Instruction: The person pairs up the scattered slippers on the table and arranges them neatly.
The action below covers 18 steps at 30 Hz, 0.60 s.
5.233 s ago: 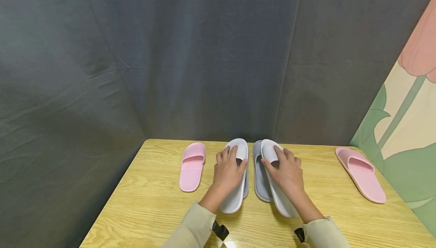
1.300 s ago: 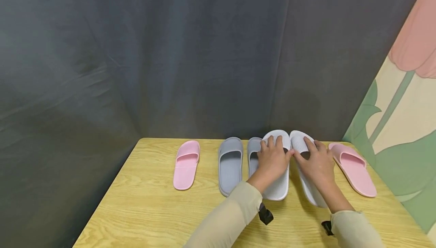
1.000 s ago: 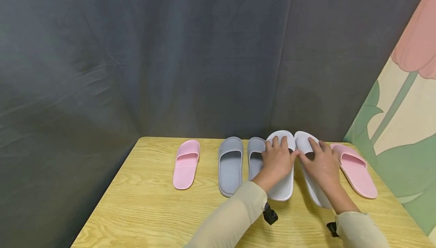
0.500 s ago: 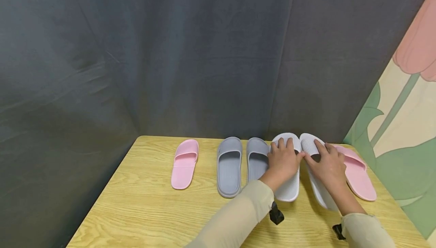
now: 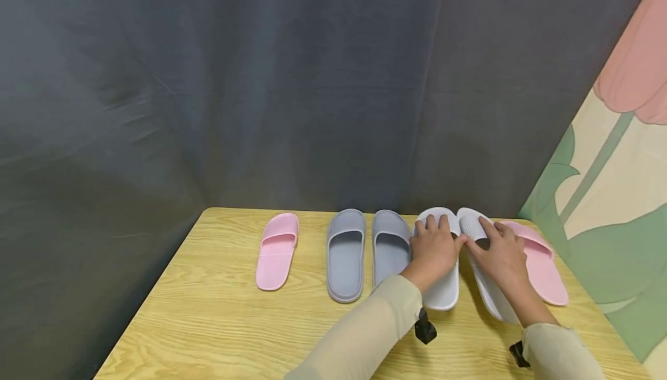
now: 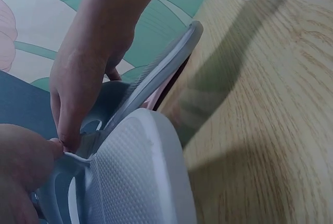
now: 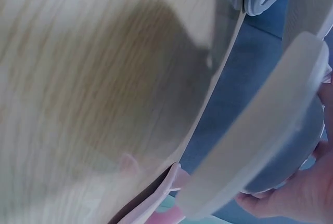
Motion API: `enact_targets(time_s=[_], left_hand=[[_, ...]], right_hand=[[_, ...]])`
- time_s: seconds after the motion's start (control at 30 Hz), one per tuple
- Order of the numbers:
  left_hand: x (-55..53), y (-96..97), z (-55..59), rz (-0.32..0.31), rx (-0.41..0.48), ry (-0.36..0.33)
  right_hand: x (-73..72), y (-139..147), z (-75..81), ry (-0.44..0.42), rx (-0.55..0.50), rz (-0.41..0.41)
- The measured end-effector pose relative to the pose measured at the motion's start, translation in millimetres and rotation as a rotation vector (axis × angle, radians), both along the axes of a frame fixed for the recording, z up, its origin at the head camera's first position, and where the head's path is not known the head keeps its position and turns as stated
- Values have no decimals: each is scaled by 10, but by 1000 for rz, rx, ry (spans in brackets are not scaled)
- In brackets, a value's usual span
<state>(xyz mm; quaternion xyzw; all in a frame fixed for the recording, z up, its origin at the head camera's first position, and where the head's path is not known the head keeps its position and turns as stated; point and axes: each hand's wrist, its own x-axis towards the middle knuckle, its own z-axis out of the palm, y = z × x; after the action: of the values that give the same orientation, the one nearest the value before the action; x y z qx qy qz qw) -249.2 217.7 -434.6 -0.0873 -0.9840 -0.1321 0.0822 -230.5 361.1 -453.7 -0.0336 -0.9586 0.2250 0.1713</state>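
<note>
My left hand [image 5: 435,249] grips the strap of one white slipper [image 5: 444,294], thumb on the strap's inner side. The strap of the other white slipper [image 5: 494,299] is in my right hand [image 5: 502,258]. Both thumb tips meet between the two slippers. In the right wrist view the near white slipper [image 7: 255,135] stands clear of the table, its heel slanting outward. The left wrist view shows the textured footbed of the left white slipper [image 6: 130,167]. A pink slipper [image 5: 544,270] lies just right of my right hand, partly hidden by it.
Two grey slippers [image 5: 346,264] lie side by side left of my left hand, the right one [image 5: 391,249] partly covered by my sleeve. Farther left is another pink slipper [image 5: 278,252]. A dark curtain [image 5: 312,108] hangs behind the wooden table [image 5: 219,310]; a painted wall stands at right.
Both hands have carried the white slippers to the right, from over the grey slippers to beside the right pink one. The grey slippers have come into view. In the last half second the hands barely move.
</note>
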Motion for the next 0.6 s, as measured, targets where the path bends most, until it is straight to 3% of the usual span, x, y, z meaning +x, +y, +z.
enact_targets(time_s=[0.6], left_hand=[[-100, 123, -276, -2, -10, -94]], right_hand=[[-120, 118, -205, -153, 9, 13]])
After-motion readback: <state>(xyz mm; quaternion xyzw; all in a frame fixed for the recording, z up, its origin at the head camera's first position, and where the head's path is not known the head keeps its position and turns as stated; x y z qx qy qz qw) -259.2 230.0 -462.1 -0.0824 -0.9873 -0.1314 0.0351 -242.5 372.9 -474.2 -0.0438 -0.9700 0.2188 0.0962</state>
